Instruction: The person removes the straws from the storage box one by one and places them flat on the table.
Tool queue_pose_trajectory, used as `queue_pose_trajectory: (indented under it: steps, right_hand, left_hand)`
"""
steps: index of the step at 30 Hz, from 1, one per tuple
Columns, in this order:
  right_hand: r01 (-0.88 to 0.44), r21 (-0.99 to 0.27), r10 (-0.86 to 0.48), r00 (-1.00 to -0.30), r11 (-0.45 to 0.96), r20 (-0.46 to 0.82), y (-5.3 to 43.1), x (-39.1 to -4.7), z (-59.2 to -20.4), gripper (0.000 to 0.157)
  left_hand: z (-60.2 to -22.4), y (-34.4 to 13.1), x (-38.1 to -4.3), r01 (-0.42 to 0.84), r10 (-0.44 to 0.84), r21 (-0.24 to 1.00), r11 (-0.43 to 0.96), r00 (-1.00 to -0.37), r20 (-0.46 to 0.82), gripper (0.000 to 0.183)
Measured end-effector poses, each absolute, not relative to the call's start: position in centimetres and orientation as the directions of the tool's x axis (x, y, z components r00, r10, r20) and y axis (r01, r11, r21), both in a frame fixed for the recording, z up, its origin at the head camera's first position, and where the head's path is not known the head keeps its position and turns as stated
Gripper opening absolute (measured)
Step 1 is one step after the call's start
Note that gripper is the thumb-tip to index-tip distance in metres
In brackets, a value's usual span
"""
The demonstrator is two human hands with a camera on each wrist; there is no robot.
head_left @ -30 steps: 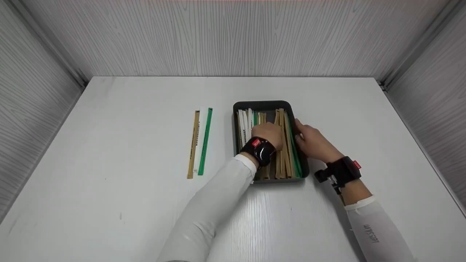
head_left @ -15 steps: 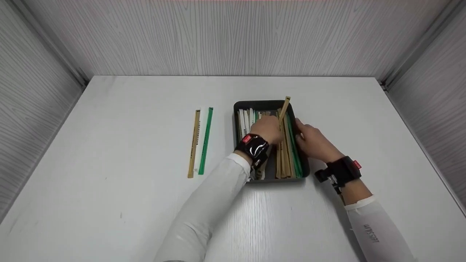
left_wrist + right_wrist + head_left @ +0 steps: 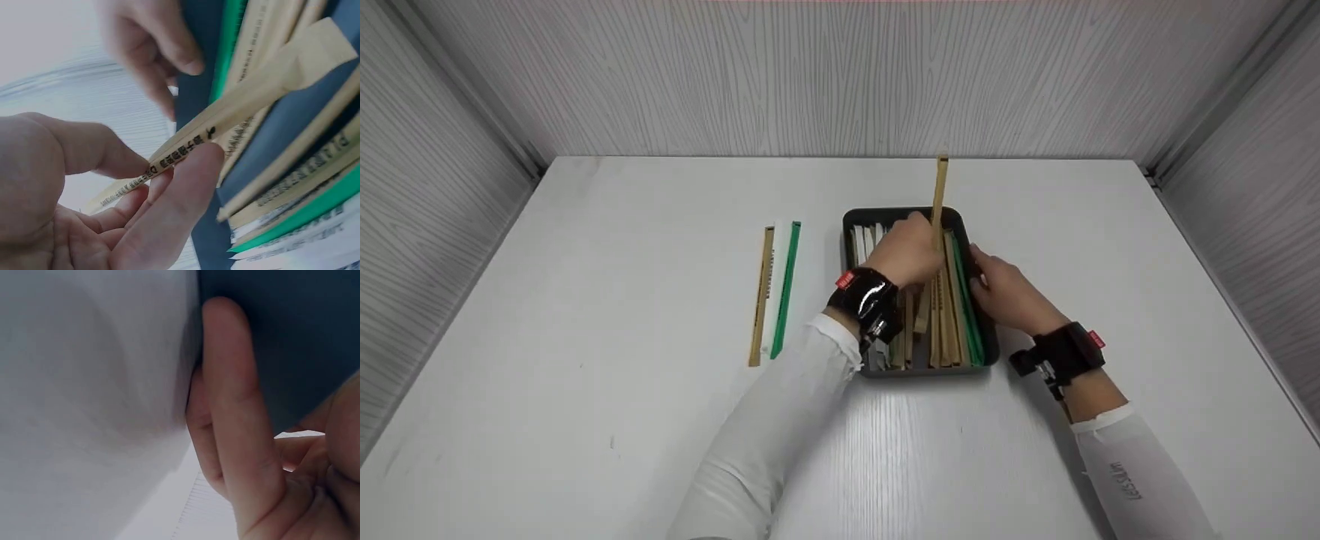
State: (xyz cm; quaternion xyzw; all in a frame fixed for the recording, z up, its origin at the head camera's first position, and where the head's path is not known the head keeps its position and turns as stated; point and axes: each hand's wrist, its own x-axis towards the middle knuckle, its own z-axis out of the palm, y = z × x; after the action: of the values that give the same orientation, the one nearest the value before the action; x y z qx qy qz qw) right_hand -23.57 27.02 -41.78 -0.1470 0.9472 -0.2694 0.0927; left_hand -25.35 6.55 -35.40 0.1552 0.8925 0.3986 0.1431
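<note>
My left hand [image 3: 906,251] pinches a brown paper-wrapped straw [image 3: 940,196] between thumb and fingers above the black tray [image 3: 924,373]. In the left wrist view, the held straw [image 3: 247,100] slants across the tray, its flat end up at the right and dark print along its side. Beneath lie several more wrapped straws in the tray: white ones [image 3: 864,238] at the left, brown ones [image 3: 947,330] and green ones [image 3: 969,330] at the right. My right hand [image 3: 1011,296] rests against the tray's right side; in the right wrist view its fingers [image 3: 239,399] lie straight along the dark wall.
Left of the tray, a brown wrapped straw [image 3: 760,300], a white one [image 3: 773,292] and a green one [image 3: 786,289] lie side by side on the white table [image 3: 645,300]. Grey wood-grain panels [image 3: 840,82] enclose the table at the back and both sides.
My left hand has drawn a brown straw up out of the tray, moving slightly up and away; the straw now stands well above the far rim. The right hand stays in place.
</note>
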Motion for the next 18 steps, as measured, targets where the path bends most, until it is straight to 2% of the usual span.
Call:
queue_pose_trajectory:
  steps: [4, 7, 10, 14, 18]
  right_hand:
    - [-0.210, -0.564, -0.323, -0.940, 0.799, -0.107, 26.9, -23.6, -41.7, 0.060]
    - [-0.201, -0.574, -0.318, -0.942, 0.794, -0.110, 26.8, -23.7, -41.7, 0.060]
    - [-0.193, -0.581, -0.314, -0.942, 0.790, -0.115, 26.8, -23.7, -41.7, 0.060]
    - [-0.177, -0.590, -0.307, -0.943, 0.788, -0.128, 26.8, -23.7, -41.7, 0.061]
    - [-0.169, -0.589, -0.299, -0.945, 0.790, -0.130, 26.8, -23.6, -41.6, 0.061]
  left_hand:
    - [-34.5, 5.5, -25.1, 0.183, 0.403, 0.785, 0.591, -0.911, -0.091, 0.027]
    - [-33.8, 4.5, -25.0, 0.209, 0.414, 0.776, 0.596, -0.907, -0.073, 0.039]
    - [-33.1, 3.1, -25.0, 0.215, 0.418, 0.773, 0.597, -0.905, -0.071, 0.040]
    - [-32.2, 0.6, -24.8, 0.160, 0.402, 0.835, 0.526, -0.912, -0.078, 0.033]
    - [-31.6, -2.0, -24.7, 0.119, 0.353, 0.882, 0.455, -0.934, -0.056, 0.035]
